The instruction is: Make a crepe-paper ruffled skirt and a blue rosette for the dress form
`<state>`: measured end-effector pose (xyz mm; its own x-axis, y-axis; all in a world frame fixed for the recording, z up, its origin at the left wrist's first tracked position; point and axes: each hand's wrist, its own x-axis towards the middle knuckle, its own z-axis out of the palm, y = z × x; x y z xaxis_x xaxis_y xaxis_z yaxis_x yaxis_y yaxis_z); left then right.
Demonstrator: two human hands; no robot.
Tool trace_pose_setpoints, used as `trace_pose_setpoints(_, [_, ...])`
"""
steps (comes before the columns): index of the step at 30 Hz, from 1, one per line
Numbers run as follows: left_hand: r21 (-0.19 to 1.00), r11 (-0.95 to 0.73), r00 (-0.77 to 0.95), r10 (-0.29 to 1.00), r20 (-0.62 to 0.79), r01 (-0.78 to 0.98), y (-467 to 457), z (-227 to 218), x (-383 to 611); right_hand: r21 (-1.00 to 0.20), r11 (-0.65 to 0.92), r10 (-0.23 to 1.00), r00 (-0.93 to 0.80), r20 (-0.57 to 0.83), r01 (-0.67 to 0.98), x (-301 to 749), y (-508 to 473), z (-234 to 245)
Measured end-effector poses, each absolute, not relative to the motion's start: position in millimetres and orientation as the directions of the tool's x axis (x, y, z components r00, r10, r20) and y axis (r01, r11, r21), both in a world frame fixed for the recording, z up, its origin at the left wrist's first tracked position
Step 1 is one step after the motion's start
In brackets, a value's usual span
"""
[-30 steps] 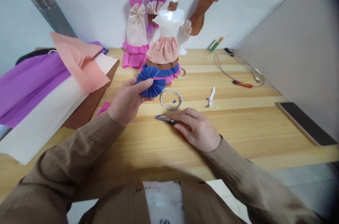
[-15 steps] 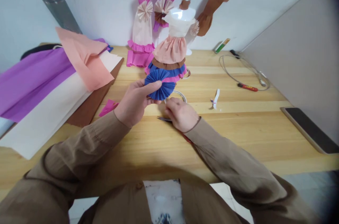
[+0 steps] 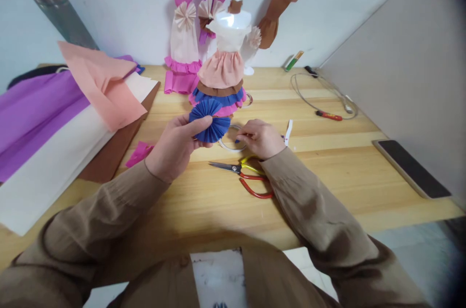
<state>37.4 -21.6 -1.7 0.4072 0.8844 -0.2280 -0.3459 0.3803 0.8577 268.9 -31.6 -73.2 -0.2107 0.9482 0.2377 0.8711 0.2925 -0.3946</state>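
Note:
My left hand (image 3: 173, 147) is closed on a blue pleated paper rosette (image 3: 215, 128), thumb across its front and fingers behind. To the right of it, my right hand (image 3: 262, 138) is closed in a pinch, apart from the rosette. A tiny dark blue bit shows at its fingertips, too small to name. Just beyond those fingertips lies a white ring (image 3: 227, 147), like a roll of tape, partly covered by the hand. Below, scissors (image 3: 236, 168) with red and yellow handles lie on the table, their handle ends partly under my right sleeve.
Behind the rosette stands a small dress form (image 3: 230, 31) in a layered paper skirt, with several more near the wall. Crepe paper sheets (image 3: 105, 87) are piled at left. A pink scrap (image 3: 139, 154), white strip (image 3: 289, 132), cable (image 3: 309, 100) and phone (image 3: 411, 168) lie about.
My right hand has pulled away from the rosette's lower edge to the right, uncovering the scissors and more of the white ring. My left hand keeps the rosette. The whole view has shifted slightly.

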Motion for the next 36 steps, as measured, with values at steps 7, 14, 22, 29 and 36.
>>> trace_pose_setpoints(7, [0.861, 0.375, 0.411, 0.885, -0.221, -0.345, -21, -2, 37, -0.232, 0.363, 0.927, -0.325, 0.184, 0.903, 274, -27, -70])
trace_pose_setpoints(14, [0.859, 0.383, 0.398, 0.886, -0.238, -0.340, -21, -4, 37, -0.102, 0.295, 0.955, -0.289, 0.070, 0.950, 263, -26, -66])
trace_pose_setpoints(22, [0.855, 0.392, 0.406, 0.881, -0.242, -0.339, -19, -6, 38, -0.038, 0.249, 0.968, -0.248, 0.033, 0.968, 254, -21, -61])
trace_pose_setpoints(29, [0.848, 0.410, 0.420, 0.871, -0.256, -0.335, -20, -8, 39, -0.188, 0.299, 0.953, -0.285, 0.098, 0.935, 248, -16, -72])
trace_pose_setpoints(36, [0.846, 0.409, 0.413, 0.874, -0.255, -0.343, -19, -6, 38, -0.177, 0.159, 0.959, -0.110, 0.261, 0.971, 258, -23, -66])
